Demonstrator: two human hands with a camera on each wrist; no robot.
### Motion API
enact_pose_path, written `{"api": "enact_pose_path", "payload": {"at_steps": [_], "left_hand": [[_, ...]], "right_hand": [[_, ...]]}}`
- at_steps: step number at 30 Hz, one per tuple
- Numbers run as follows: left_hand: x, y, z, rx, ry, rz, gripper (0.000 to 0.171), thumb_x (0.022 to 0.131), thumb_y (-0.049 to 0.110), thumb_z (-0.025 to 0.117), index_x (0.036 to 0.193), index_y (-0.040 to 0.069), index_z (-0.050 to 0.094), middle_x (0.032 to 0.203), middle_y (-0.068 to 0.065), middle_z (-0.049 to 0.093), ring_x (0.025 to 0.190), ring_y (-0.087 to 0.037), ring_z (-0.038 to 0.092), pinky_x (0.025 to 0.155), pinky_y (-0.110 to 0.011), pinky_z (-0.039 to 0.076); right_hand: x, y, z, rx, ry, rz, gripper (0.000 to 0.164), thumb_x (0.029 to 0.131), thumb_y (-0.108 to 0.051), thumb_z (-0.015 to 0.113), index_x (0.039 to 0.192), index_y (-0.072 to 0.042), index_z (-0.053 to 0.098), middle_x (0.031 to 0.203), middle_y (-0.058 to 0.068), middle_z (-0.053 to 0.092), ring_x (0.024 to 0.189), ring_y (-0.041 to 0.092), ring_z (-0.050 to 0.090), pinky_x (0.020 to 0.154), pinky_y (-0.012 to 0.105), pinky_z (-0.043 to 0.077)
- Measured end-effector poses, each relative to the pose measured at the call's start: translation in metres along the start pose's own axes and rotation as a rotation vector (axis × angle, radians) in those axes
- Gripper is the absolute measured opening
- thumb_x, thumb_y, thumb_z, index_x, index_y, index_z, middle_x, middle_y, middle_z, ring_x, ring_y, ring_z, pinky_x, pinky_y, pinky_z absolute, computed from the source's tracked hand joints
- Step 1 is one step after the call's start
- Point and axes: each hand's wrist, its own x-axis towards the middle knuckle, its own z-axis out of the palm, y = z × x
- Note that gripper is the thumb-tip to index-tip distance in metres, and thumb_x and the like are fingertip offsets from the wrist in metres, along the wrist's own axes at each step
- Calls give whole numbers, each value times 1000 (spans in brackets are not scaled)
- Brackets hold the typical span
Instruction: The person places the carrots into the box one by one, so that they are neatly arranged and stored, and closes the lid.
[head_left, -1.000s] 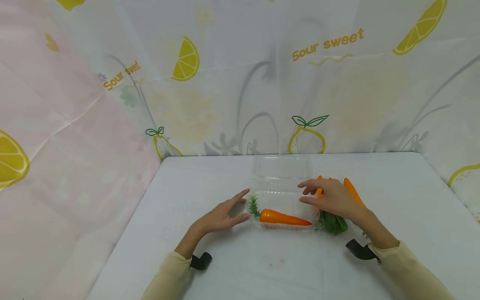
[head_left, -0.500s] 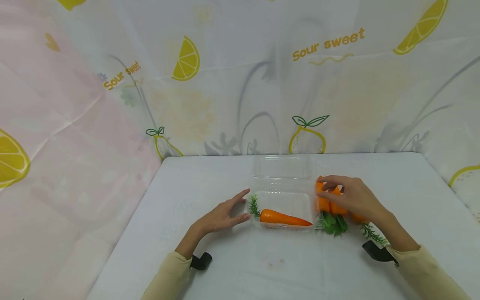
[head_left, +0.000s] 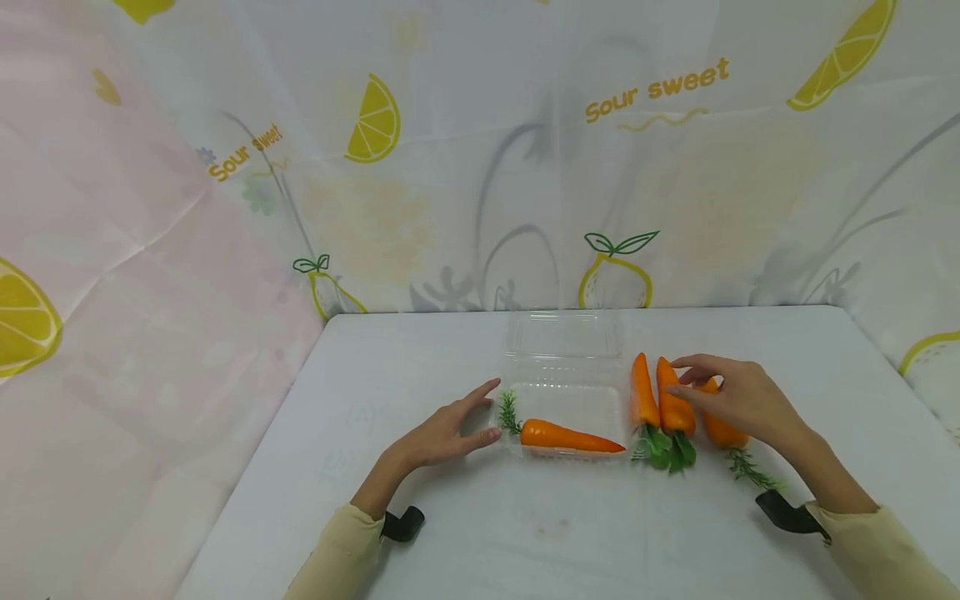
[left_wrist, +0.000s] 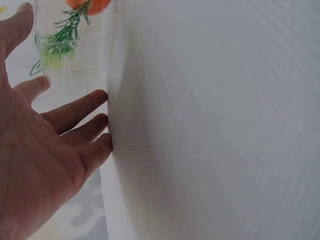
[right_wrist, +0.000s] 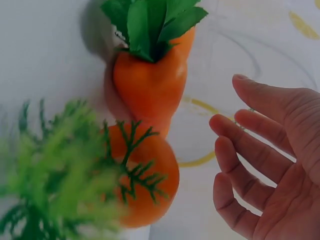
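Hovering with the right hand (head_left: 738, 400) spread, pinching nothing, by three loose carrots (head_left: 677, 414) toward the right edge of the worktop (head_left: 813, 367); held the left hand (head_left: 444, 431) splayed beside the clear clamshell box (head_left: 573, 400), perhaps for steadying, with a single carrot (head_left: 566, 435) inside along its near wall.

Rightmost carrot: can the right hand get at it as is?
Probably yes: the right hand holds nothing and hovers by the rightmost carrot, with nothing visible between them in the right wrist view.
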Motion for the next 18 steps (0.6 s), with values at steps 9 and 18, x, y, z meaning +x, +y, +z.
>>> {"api": "enact_pose_path", "payload": {"at_steps": [9, 18], "left_hand": [[0, -1, 0, 6, 10, 6, 79, 94, 56, 57, 159, 30, 20, 147, -5, 48, 139, -26, 38, 110, -56, 30], [0, -1, 1, 12, 13, 2, 79, 94, 57, 57, 158, 31, 20, 147, -4, 48, 139, -26, 38, 110, -56, 30]], "right_hand": [[-8, 9, -8, -51, 24, 51, 45, 86, -34, 78, 119, -5, 68, 92, 7, 71, 76, 23, 58, 53, 26, 42], [-17, 19, -14, -91, -13, 84, 49, 85, -38, 78, 118, -4, 68, 93, 9, 71, 85, 30, 62, 58, 31, 45]]}}
